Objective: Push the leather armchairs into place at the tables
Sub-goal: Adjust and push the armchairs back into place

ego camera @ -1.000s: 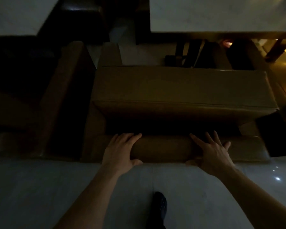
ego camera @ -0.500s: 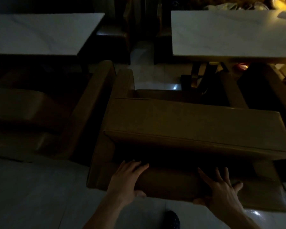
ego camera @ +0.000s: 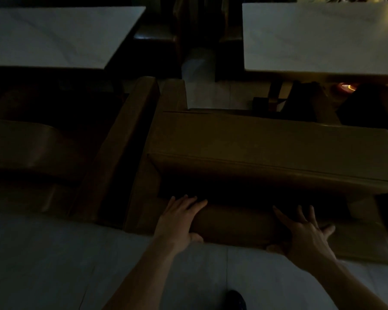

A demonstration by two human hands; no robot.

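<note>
A brown leather armchair (ego camera: 267, 148) stands right in front of me with its back toward me, in dim light. My left hand (ego camera: 179, 220) lies flat on the rounded top of its backrest, fingers spread, thumb hooked over the near side. My right hand (ego camera: 305, 231) rests on the same backrest further right, fingers apart. Beyond the chair stands a white marble-topped table (ego camera: 318, 36) at the upper right. A second leather armchair (ego camera: 61, 148) sits beside it on the left, facing another white table (ego camera: 54, 34).
The pale tiled floor (ego camera: 54, 253) stretches under my arms, and my dark shoe (ego camera: 235, 298) shows at the bottom. Dark table legs (ego camera: 276, 97) stand under the right table, near a small orange glow (ego camera: 345, 87). A narrow floor gap (ego camera: 199, 70) runs between the tables.
The armchair has slid forward toward the right table with both hands on its backrest. My view has lifted, so both tabletops show more fully.
</note>
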